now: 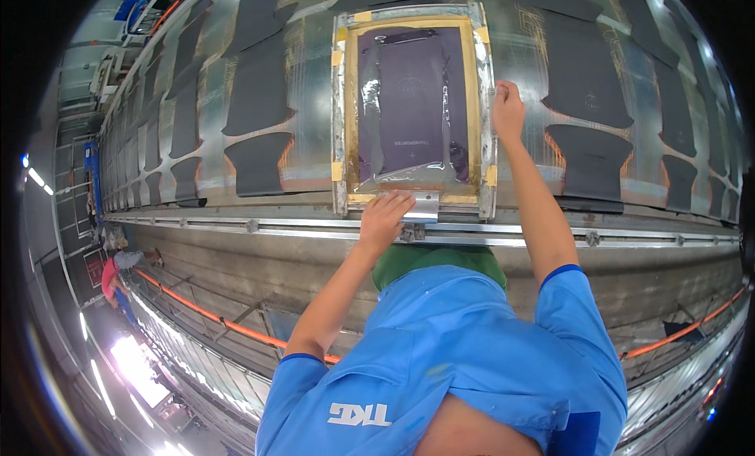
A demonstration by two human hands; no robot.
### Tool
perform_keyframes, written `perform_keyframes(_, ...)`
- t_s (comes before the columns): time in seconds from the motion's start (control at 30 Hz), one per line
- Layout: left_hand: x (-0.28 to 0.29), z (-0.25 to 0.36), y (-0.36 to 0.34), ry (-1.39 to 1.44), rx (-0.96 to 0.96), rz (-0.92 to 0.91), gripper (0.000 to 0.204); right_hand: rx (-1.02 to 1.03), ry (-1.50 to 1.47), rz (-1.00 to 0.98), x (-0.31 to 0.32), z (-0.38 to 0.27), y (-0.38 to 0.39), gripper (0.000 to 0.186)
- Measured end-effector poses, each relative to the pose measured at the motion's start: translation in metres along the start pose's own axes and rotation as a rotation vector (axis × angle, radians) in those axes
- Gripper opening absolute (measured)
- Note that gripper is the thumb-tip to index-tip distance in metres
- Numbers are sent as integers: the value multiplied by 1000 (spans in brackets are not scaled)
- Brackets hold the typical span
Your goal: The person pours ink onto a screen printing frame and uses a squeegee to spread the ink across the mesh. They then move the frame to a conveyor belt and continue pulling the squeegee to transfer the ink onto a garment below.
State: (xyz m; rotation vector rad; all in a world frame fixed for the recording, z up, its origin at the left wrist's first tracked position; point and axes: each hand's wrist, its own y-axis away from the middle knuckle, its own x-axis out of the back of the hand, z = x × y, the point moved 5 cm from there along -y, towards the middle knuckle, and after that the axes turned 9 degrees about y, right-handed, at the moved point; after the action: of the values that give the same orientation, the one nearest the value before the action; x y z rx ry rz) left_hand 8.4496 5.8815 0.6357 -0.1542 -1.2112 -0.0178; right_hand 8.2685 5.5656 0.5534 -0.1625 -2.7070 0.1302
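A rectangular printing screen (412, 102) lies across the table in front of me, with a purple, partly glossy mesh inside a tan-taped metal frame (340, 134). My left hand (384, 218) rests over the frame's near bar, fingers bent onto it beside a shiny metal plate (425, 207). Along the frame's right rail, my right hand (510, 110) is closed with curled fingers at the outer edge; its fingertips are partly hidden.
Dark fabric pieces (586, 71) lie in rows on the long shiny table (314, 102). A metal rail (550, 234) runs along its near edge. Behind me stretches an orange bar (236, 326). Another person in a red top (108, 277) is bent over far to the left.
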Motion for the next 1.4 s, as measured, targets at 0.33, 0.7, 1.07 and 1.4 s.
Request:
perform_keyframes(0.33,21,-89,-181,-31,-47,135,50,-111,126,-29,6,-9,6,20)
perform_keyframes(0.7,32,-142,-309,-232,118,32,35,-150,105,-59,7,-13,3,21)
perform_keyframes(1.07,2,-38,-82,-81,-20,121,45,-134,78,-52,7,-2,-4,19)
perform_keyframes(1.4,55,-135,-317,-134,228,-32,30,-180,58,-94,7,-11,2,18)
